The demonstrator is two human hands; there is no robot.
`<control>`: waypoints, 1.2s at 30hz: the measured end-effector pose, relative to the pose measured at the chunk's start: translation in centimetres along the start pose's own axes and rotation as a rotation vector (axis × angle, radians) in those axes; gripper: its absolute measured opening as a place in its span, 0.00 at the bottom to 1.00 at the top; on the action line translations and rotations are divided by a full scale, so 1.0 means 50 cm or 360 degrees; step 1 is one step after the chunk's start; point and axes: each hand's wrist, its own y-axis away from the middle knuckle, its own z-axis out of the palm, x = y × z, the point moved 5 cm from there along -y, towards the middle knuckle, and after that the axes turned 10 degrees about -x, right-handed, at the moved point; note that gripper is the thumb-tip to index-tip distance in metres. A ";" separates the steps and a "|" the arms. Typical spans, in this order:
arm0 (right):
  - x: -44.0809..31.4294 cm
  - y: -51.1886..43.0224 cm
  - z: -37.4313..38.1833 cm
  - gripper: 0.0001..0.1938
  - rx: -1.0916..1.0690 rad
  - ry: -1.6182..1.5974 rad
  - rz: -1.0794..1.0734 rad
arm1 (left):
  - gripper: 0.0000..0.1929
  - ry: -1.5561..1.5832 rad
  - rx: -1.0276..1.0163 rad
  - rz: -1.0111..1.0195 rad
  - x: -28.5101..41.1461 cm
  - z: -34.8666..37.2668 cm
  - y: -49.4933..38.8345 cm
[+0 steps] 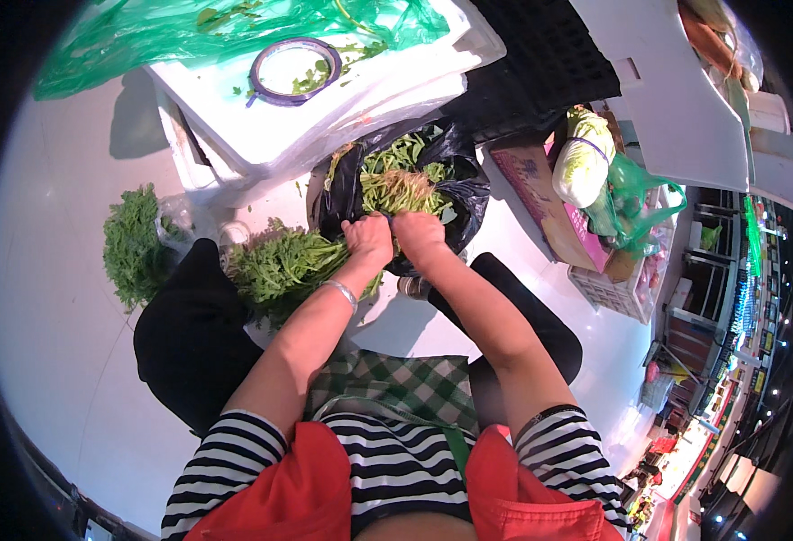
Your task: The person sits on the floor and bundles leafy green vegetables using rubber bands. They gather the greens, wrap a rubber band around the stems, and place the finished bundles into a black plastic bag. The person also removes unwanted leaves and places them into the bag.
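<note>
My left hand [369, 238] and my right hand [420, 237] meet side by side at the stems of a bunch of leafy greens [288, 260], whose leaves spread to the left below the left wrist. Fingers of both hands are curled; the left is closed on the stems. What the right fingers hold is hidden, though a small dark-blue bit shows between the hands. Just beyond them, a black plastic bag [467, 203] lines a round container holding trimmed stems and leaves [403, 189]. A roll of purple-edged tape [255, 71] lies on a white foam box.
Another bunch of greens [132, 247] in clear plastic lies on the floor at the left. The white foam box [234, 135] stands ahead under green plastic [119, 54]. A napa cabbage [580, 166] rests on a cardboard box [538, 196] at the right, beside a white crate [613, 294].
</note>
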 end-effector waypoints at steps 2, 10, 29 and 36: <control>-0.004 -0.001 0.004 0.10 -0.0118 0.0087 -0.0050 | 0.10 -0.0023 -0.0019 0.0018 -0.001 0.006 0.000; 0.080 0.022 0.065 0.09 -0.0129 0.0063 0.0070 | 0.24 0.0066 -0.0055 0.0254 -0.025 -0.026 -0.007; 0.022 -0.012 -0.034 0.10 0.0323 -0.1692 -0.0889 | 0.33 0.0405 -0.0195 0.0845 -0.134 -0.072 0.047; 0.055 -0.042 0.062 0.09 0.0455 -0.1164 -0.0326 | 0.41 0.0594 -0.0251 0.0772 -0.163 -0.056 0.041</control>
